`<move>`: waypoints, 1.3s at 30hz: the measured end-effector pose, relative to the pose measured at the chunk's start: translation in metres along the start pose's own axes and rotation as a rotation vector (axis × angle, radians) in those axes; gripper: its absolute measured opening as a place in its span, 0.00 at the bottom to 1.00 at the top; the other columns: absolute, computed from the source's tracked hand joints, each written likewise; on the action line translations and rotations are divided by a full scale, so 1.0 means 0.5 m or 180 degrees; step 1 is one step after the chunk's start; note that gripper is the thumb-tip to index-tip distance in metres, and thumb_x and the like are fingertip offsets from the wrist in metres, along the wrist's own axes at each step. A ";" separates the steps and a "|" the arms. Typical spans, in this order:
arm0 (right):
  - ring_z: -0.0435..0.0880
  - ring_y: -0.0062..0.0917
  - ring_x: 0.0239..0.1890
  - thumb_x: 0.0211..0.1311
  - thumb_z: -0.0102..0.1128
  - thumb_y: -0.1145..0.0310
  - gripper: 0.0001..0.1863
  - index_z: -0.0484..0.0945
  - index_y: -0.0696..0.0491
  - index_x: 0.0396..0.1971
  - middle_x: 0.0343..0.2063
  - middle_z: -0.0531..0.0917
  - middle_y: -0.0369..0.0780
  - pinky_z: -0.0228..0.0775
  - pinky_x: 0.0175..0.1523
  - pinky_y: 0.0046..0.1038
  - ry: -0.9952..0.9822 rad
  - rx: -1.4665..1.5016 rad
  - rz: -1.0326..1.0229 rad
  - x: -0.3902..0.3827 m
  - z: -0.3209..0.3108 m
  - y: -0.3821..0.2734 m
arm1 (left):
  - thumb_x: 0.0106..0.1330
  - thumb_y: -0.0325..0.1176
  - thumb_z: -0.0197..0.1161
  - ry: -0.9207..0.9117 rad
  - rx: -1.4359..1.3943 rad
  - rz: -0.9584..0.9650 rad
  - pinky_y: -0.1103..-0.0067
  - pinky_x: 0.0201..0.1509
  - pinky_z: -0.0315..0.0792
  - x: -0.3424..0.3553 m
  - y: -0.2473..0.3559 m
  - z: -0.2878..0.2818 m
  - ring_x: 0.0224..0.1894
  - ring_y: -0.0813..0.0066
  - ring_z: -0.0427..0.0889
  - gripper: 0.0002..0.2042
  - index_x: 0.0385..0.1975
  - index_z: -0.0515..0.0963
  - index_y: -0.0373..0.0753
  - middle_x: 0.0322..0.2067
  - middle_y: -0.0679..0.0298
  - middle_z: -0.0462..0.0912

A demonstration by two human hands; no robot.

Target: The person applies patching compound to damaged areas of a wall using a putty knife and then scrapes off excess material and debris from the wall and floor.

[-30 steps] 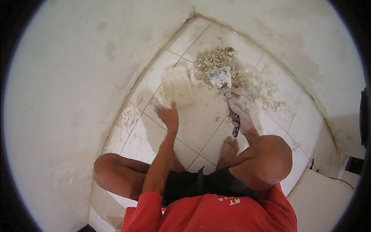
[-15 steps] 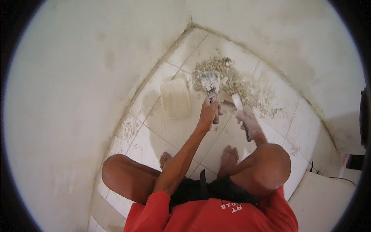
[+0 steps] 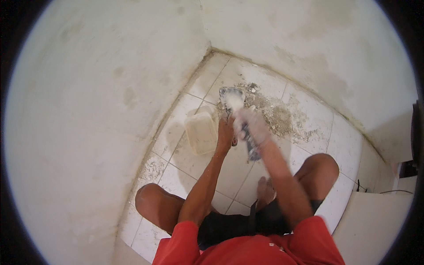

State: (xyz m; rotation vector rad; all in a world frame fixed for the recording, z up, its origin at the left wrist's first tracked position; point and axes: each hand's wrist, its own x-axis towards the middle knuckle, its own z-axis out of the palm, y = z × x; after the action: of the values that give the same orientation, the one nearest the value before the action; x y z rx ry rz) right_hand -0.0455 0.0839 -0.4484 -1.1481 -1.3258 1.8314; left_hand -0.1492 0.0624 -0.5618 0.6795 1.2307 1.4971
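Observation:
My left hand is closed round the handle of a wide putty knife, its blade pointing away from me and smeared with white. Dusty and slightly blurred, my right hand grips a narrower scraper by its dark handle. The pale blade of that scraper lies across the wide blade; whether they touch, I cannot tell. Beyond and to the right of both blades spreads a heap of crumbled plaster debris on the floor. A translucent rectangular plastic tub stands left of my left hand.
Stained pale walls meet at a corner beyond the debris. White floor tiles carry dust and flakes, with more flakes along the left wall. My bent knees flank the work area. A pale boxy surface and a thin dark cable are at the lower right.
My right hand has swung left and forward, bringing the narrow scraper over the wide putty knife. My left hand has shifted slightly left and nearer, and the head view has tilted a little.

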 end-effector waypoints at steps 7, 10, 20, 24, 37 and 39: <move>0.69 0.16 0.09 0.72 0.50 0.59 0.14 0.74 0.54 0.31 0.13 0.73 0.34 0.57 0.12 0.18 0.0115 0.1285 0.0367 0.011 0.055 0.130 | 0.66 0.39 0.57 -0.0139 0.0230 0.1049 0.73 0.48 0.72 -0.047 -0.102 -0.044 0.44 0.71 0.79 0.16 0.48 0.72 0.35 0.40 0.62 0.80; 0.68 0.15 0.08 0.72 0.49 0.61 0.13 0.73 0.51 0.28 0.13 0.73 0.33 0.59 0.12 0.18 0.0158 0.1463 0.0263 0.020 0.051 0.127 | 0.67 0.38 0.56 -0.0122 0.0560 0.1095 0.72 0.48 0.72 -0.055 -0.098 -0.040 0.45 0.62 0.81 0.16 0.48 0.71 0.34 0.42 0.56 0.81; 0.65 0.12 0.10 0.75 0.47 0.62 0.13 0.68 0.48 0.28 0.12 0.68 0.28 0.54 0.13 0.18 -0.0081 0.2437 0.0643 -0.002 0.046 0.142 | 0.73 0.32 0.50 -0.0026 0.0216 0.1465 0.65 0.39 0.73 -0.078 -0.109 -0.042 0.33 0.46 0.80 0.11 0.44 0.71 0.29 0.29 0.44 0.79; 0.65 0.12 0.11 0.74 0.48 0.62 0.12 0.68 0.48 0.28 0.13 0.68 0.28 0.54 0.14 0.17 -0.0063 0.3463 0.0331 0.040 -0.043 0.161 | 0.75 0.37 0.49 0.0065 0.1833 -0.0127 0.73 0.33 0.73 -0.082 -0.054 0.002 0.28 0.64 0.78 0.13 0.40 0.72 0.30 0.25 0.54 0.78; 0.64 0.12 0.11 0.73 0.50 0.62 0.14 0.69 0.49 0.25 0.12 0.67 0.28 0.53 0.14 0.17 0.0140 0.3124 0.0694 0.036 -0.017 0.152 | 0.77 0.42 0.46 0.0226 0.1397 0.1431 0.74 0.24 0.70 -0.072 -0.043 0.002 0.19 0.72 0.74 0.17 0.35 0.71 0.32 0.19 0.62 0.74; 0.64 0.12 0.11 0.75 0.47 0.60 0.14 0.70 0.49 0.27 0.12 0.67 0.28 0.52 0.14 0.18 -0.0024 0.3334 0.0289 0.058 -0.065 0.193 | 0.78 0.43 0.45 0.0217 0.1010 0.0497 0.74 0.22 0.68 -0.079 -0.044 0.018 0.18 0.75 0.72 0.18 0.35 0.71 0.32 0.18 0.64 0.73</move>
State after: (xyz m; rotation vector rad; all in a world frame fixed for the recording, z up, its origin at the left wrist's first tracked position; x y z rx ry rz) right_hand -0.0277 0.0910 -0.5522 -0.6048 -0.1721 2.1343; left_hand -0.1217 0.0273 -0.5724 0.9591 1.5148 1.4745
